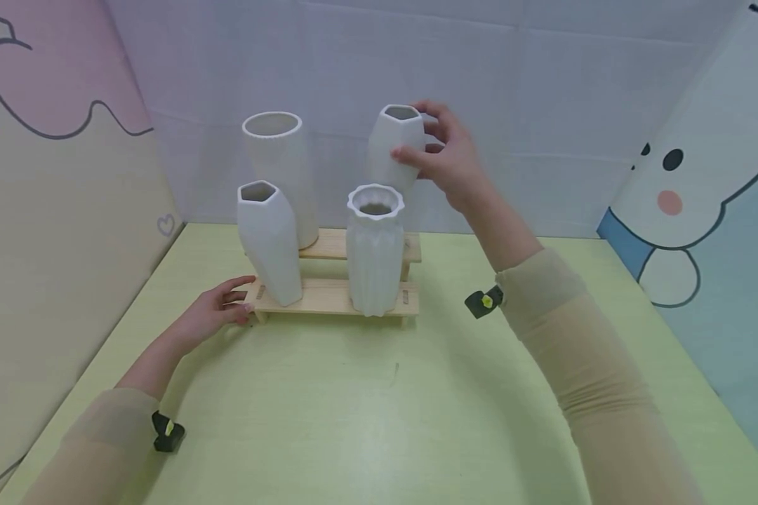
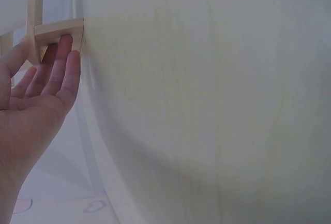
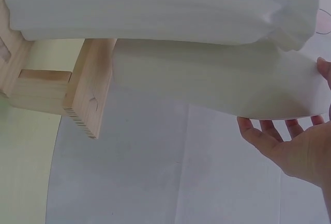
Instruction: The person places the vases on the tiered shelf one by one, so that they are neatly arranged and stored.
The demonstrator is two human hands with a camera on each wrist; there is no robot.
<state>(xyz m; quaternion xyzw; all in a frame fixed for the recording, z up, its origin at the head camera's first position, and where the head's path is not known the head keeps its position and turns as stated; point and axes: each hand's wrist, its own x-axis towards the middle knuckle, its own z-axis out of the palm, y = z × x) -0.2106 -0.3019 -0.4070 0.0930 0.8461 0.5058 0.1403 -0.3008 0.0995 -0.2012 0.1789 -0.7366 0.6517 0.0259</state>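
Observation:
My right hand [image 1: 451, 158] grips a white faceted vase [image 1: 391, 140] near its rim, thumb in front and fingers round the far side. That vase rises at the back right of a two-step wooden stand [image 1: 325, 298]; in the right wrist view its base meets the upper plank [image 3: 95, 79]. A fluted white vase [image 1: 375, 263] with a scalloped rim stands on the lower step and partly hides it. My left hand [image 1: 211, 308] holds the left end of the lower step between thumb and fingers, beside another faceted white vase [image 1: 271, 245].
A tall white cylindrical vase [image 1: 284, 165] stands at the back left of the stand. The pale green table [image 1: 354, 400] reaches a grey cloth backdrop [image 1: 556, 140] behind. Cartoon-printed panels [image 1: 57, 231] flank both sides.

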